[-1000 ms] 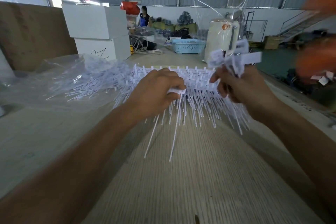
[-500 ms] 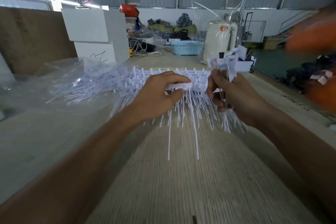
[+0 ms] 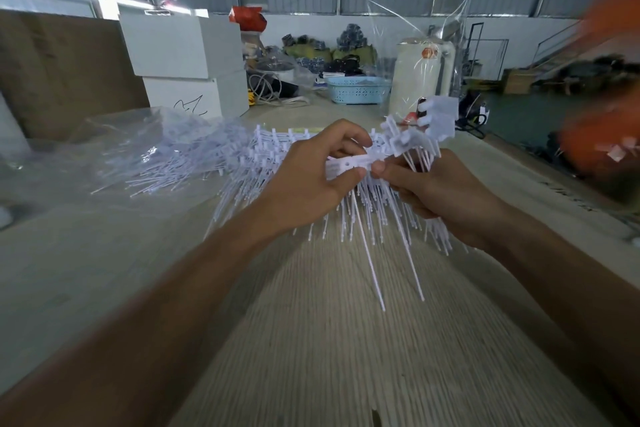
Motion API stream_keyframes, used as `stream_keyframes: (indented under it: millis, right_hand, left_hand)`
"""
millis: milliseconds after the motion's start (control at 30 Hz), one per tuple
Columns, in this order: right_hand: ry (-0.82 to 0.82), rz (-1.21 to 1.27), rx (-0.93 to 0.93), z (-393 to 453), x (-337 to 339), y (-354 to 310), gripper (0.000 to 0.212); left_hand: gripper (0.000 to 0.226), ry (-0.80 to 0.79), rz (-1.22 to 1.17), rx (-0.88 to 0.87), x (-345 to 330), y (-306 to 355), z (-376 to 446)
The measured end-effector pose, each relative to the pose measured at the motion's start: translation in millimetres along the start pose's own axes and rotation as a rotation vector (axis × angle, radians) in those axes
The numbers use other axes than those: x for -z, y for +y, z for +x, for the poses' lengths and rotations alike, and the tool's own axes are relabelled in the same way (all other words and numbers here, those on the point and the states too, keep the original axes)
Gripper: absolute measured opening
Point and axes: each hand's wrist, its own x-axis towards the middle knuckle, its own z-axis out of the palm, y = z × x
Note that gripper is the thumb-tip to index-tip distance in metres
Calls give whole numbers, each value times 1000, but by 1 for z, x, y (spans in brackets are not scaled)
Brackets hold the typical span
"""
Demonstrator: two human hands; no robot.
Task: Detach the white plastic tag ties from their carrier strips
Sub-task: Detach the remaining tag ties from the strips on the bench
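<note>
In the head view, near the middle of the frame, the left hand [image 3: 304, 184] pinches a white carrier strip [image 3: 349, 163] between thumb and fingers, and the right hand [image 3: 436, 194] pinches the same strip just beside it while also gripping a bunch of white tag ties [image 3: 408, 139] that sticks up above its fingers. More tag ties hang down from the strip over the wooden table [image 3: 311, 340]. To the left lies a clear plastic bag [image 3: 138, 149] of ties, with white boxes [image 3: 183, 59] in the upper left.
</note>
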Motion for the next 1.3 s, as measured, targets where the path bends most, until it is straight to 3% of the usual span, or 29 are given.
stream_keyframes:
  millis: [133,267,500,633,767,1100,1300]
  right_hand:
    - [35,-25,8,4,3,5,30]
    - [-9,-59,154,0,-1,6,4]
    - [105,-39,187,0,2,6,19]
    - [71,34,120,-1,1,3,9]
    - [33,42,114,-4,1,-1,18]
    - [67,-413,467,-6,5,-7,28]
    - [32,-454,594,0,11,3,18]
  left_hand:
    - [30,-44,-97,49,1,2,0]
    - [29,-42,-221,110,4,4,-1]
    - [24,1,-360,290,1,3,3]
    - [16,4,-458,383,-2,5,3]
    - [12,50,-549,368,0,7,5]
    - [18,54,-678,488,6,9,7]
    - [38,-67,-650,558,9,11,6]
